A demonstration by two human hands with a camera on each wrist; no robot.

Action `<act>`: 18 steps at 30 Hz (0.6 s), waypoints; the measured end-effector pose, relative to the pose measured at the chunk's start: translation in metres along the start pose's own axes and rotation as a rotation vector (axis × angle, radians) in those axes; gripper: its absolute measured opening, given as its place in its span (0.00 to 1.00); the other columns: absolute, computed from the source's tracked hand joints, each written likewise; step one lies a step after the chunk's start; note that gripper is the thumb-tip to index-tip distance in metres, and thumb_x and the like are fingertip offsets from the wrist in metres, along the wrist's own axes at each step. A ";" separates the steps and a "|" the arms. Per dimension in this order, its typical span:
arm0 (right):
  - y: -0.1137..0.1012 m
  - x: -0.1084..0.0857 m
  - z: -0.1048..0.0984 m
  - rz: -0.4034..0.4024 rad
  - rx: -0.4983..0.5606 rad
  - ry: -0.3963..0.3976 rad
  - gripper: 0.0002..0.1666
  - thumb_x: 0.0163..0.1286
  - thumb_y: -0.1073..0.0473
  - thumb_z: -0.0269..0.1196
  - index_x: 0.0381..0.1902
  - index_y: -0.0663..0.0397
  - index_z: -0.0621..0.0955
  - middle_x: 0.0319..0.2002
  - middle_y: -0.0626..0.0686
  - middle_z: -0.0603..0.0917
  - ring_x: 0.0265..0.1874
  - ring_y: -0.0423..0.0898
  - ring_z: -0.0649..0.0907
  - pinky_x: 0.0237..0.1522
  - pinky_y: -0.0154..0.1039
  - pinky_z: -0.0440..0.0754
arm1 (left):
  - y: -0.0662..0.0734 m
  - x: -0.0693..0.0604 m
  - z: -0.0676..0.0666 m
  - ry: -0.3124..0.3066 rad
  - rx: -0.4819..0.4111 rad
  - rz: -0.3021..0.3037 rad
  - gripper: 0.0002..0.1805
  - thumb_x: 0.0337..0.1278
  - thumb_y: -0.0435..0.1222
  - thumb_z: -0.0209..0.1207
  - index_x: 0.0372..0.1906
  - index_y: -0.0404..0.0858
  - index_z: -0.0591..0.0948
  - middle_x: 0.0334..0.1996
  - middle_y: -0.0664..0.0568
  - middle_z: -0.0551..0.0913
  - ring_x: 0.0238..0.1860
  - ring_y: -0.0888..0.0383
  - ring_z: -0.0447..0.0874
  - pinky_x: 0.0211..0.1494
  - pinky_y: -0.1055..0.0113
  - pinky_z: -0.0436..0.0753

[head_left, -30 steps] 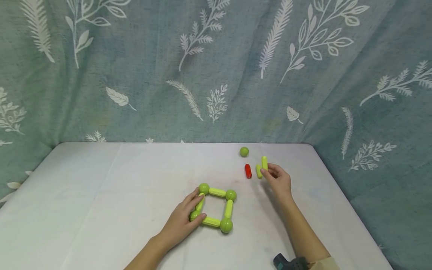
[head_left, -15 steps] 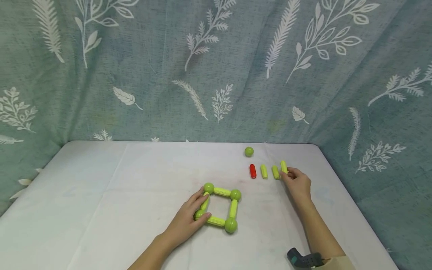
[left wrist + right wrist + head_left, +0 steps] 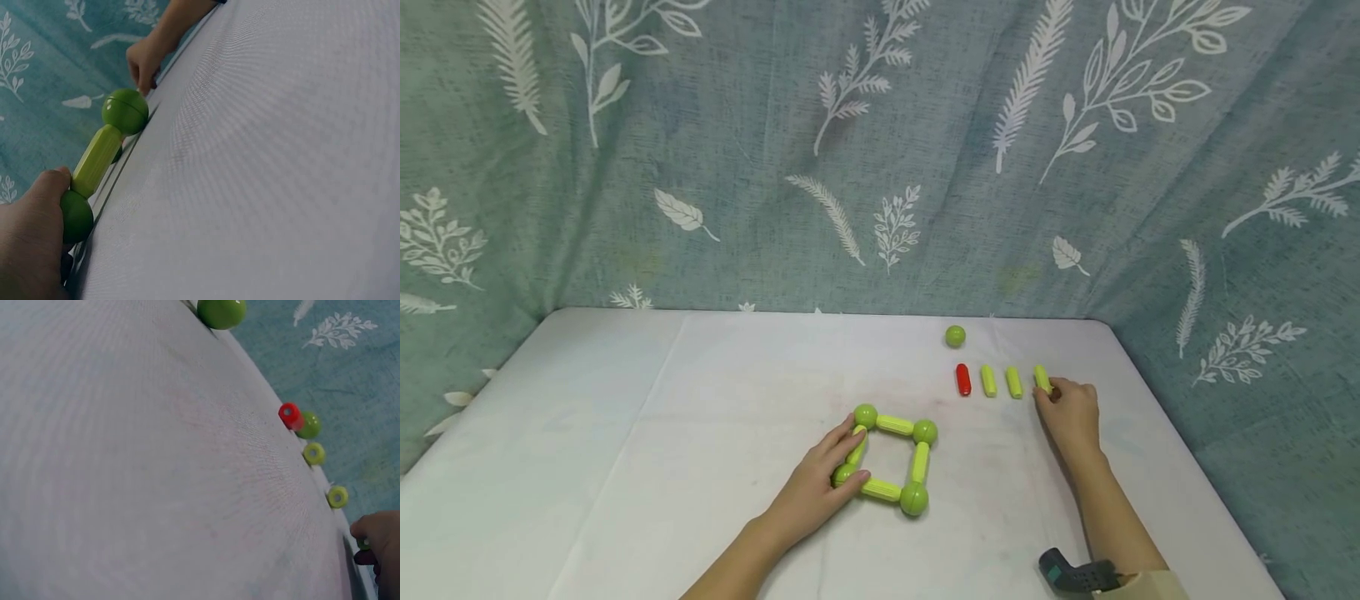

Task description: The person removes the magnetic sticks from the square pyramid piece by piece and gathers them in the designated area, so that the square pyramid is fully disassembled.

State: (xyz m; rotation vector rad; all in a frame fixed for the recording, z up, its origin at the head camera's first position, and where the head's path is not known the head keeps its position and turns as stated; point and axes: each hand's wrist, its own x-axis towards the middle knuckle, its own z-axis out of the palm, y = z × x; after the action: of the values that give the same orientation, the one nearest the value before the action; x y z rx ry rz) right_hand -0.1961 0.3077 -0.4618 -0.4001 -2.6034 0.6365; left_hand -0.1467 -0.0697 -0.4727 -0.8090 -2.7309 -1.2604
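Observation:
A square frame of green balls joined by yellow-green rods lies on the white table. My left hand holds its left side, thumb and fingers around the near-left ball. At the right, my right hand pinches the near end of a yellow-green rod that lies on the table or just touches it. Left of that rod lie two more yellow-green rods, a middle one and a left one. A red rod ends the row.
A loose green ball sits behind the red rod, close to the table's back edge. A leaf-patterned curtain hangs behind the white table. A dark device is strapped on the right wrist.
My right hand has moved right with a rod and lowered it at the row's right end. Another rod, near that hand earlier, now lies apart in the row. My left hand stays on the frame.

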 end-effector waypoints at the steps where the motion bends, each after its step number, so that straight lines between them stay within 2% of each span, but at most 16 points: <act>1: 0.000 0.000 0.000 -0.008 -0.009 0.005 0.21 0.64 0.58 0.64 0.47 0.72 0.80 0.32 0.64 0.83 0.37 0.56 0.74 0.37 0.48 0.76 | 0.000 0.000 0.000 0.001 0.007 -0.001 0.32 0.61 0.50 0.57 0.67 0.41 0.68 0.72 0.51 0.57 0.70 0.44 0.59 0.66 0.46 0.65; 8: 0.004 0.000 0.003 -0.011 -0.034 0.054 0.20 0.62 0.57 0.66 0.43 0.72 0.81 0.28 0.64 0.82 0.37 0.58 0.73 0.37 0.48 0.73 | -0.001 0.001 0.001 0.012 0.038 0.016 0.32 0.61 0.50 0.58 0.67 0.41 0.69 0.72 0.51 0.58 0.68 0.44 0.62 0.65 0.46 0.67; 18: 0.001 -0.003 0.009 0.012 -0.044 0.045 0.22 0.63 0.52 0.65 0.40 0.70 0.82 0.25 0.59 0.79 0.34 0.54 0.72 0.34 0.44 0.69 | -0.002 0.002 0.000 0.014 0.035 0.045 0.32 0.60 0.49 0.58 0.67 0.41 0.69 0.72 0.49 0.58 0.68 0.44 0.61 0.65 0.46 0.67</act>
State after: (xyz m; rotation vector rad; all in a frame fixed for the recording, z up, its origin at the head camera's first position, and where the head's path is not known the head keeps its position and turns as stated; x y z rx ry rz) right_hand -0.1974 0.3041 -0.4709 -0.4393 -2.5773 0.5687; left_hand -0.1488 -0.0699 -0.4738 -0.8504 -2.6995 -1.2020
